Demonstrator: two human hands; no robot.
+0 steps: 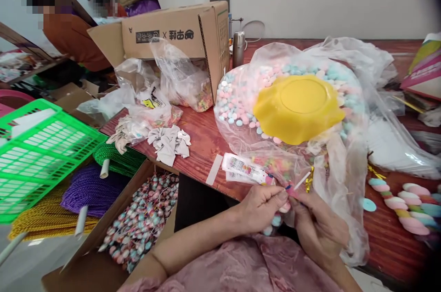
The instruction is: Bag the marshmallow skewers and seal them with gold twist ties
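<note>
In the head view, a strand (276, 220) of puffy candies in pink, white and pale blue hangs between the two hands at the near edge of the table (200, 138), partly over the lap. At its top sit a pink piece and a small dark-blue bit, with a white stick (302, 181) slanting up to the right beside a gold tie (310, 178). The left hand (264, 207) has thumb and forefinger pinched together on the strand's top; the right hand (317, 224) pinches it too, thumb and forefinger nearly meeting, the other fingers curled in. Whether the right fingertips also grip the stick, I cannot tell. The hands and wrists hide most of the strand, and its lower end is out of sight. Beyond lies a clear bag (354, 244) of candies under a yellow plate (299, 108); similar strands at right are cut off by the dark frame edge.
</note>
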